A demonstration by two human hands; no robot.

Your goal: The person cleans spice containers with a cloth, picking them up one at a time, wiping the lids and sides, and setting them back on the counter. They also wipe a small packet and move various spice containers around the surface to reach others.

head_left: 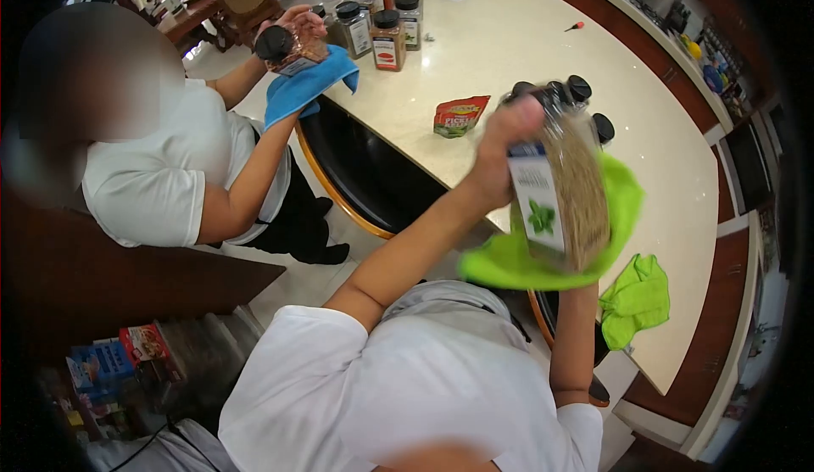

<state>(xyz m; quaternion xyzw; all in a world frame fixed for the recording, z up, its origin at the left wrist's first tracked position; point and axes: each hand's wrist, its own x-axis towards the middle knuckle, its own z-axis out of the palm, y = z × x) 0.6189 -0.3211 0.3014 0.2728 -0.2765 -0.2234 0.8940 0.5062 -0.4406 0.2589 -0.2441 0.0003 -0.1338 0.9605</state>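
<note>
A large clear spice jar (pixel 560 192) of dried green-brown herb, its white label printed with green leaves, is held up over the counter, tilted. My left hand (pixel 504 145) grips it near its upper end, thumb on top. A bright green cloth (pixel 623 196) wraps around the jar's lower and far side, slightly blurred. My right forearm (pixel 577 328) rises to the cloth from below; the right hand is hidden behind cloth and jar, holding the cloth against it. Behind the jar, several black-lidded jars (pixel 578 89) are partly covered.
A second green cloth (pixel 636 298) lies at the counter's (pixel 678 184) right edge. A red pickle packet (pixel 460 117) lies left of my jar. Several spice jars (pixel 388 41) stand farther back. A co-worker (pixel 161 167) on the left holds a jar (pixel 291 50) with a blue cloth (pixel 309 86).
</note>
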